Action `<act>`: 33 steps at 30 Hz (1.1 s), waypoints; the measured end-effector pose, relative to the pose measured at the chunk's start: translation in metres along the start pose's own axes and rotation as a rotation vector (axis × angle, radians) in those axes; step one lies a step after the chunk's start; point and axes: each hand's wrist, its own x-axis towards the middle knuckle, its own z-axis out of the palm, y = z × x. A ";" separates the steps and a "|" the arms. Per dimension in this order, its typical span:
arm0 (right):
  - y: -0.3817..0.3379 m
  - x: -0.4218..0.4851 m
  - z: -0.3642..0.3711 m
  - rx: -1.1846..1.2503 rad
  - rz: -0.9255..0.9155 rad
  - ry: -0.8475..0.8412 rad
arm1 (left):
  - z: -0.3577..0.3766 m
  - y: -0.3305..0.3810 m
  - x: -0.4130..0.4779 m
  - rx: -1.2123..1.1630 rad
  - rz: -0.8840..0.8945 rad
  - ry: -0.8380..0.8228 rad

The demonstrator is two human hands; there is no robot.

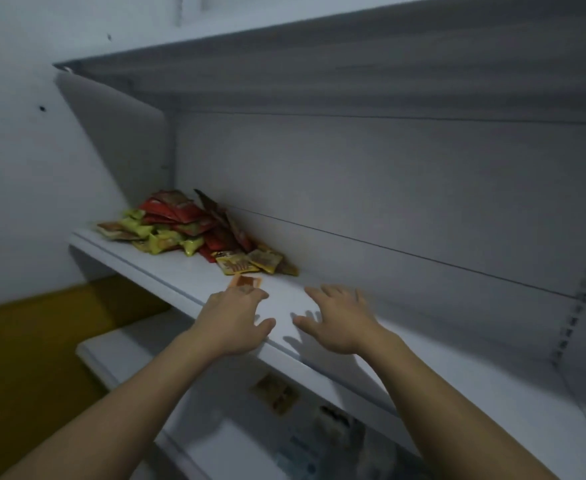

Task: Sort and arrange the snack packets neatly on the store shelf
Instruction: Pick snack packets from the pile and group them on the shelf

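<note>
Left grip touches orange packet (right grip splayed).

Glossy, crinkled plastic snack packets on a smooth, matt white-painted shelf.

No legible text anywhere in frame. The snack packets heaped centre left on the shelf have printed fronts in red, yellow-green and brown-yellow, but the lettering is blurred to smears, so no brand or number is readable. The lone orange packet, just below and right of the heap, shows a dark print patch that can't be read. The brown-yellow packet on the lower shelf, bottom centre, has dark markings on its face, also too soft to read. The pale items right of it at the bottom edge are too blurred to tell whether they carry any print.
</note>
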 end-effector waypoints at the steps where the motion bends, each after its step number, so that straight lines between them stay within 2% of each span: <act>1: -0.009 0.012 0.003 0.006 -0.017 -0.004 | -0.001 -0.013 0.001 0.011 -0.026 -0.005; 6: -0.032 0.084 0.017 0.077 -0.049 -0.024 | -0.003 -0.065 0.019 0.051 -0.113 -0.009; 10: -0.037 0.148 0.033 0.144 -0.005 -0.050 | 0.007 -0.095 0.054 0.053 -0.171 -0.018; 14: -0.038 0.207 0.053 0.210 0.046 0.034 | 0.029 -0.117 0.100 0.059 -0.227 -0.021; 18: -0.038 0.267 0.071 0.213 0.217 0.076 | 0.047 -0.143 0.155 0.051 -0.241 -0.011; 21: -0.037 0.305 0.079 0.260 0.365 0.131 | 0.061 -0.157 0.194 0.025 -0.354 0.053; 25: -0.044 0.321 0.097 0.190 0.385 0.184 | 0.080 -0.178 0.227 0.023 -0.468 0.013; 28: -0.048 0.321 0.111 0.164 0.359 0.241 | 0.091 -0.194 0.238 -0.059 -0.468 0.020; 33: -0.051 0.324 0.117 0.180 0.392 0.195 | 0.106 -0.212 0.239 -0.096 -0.404 0.097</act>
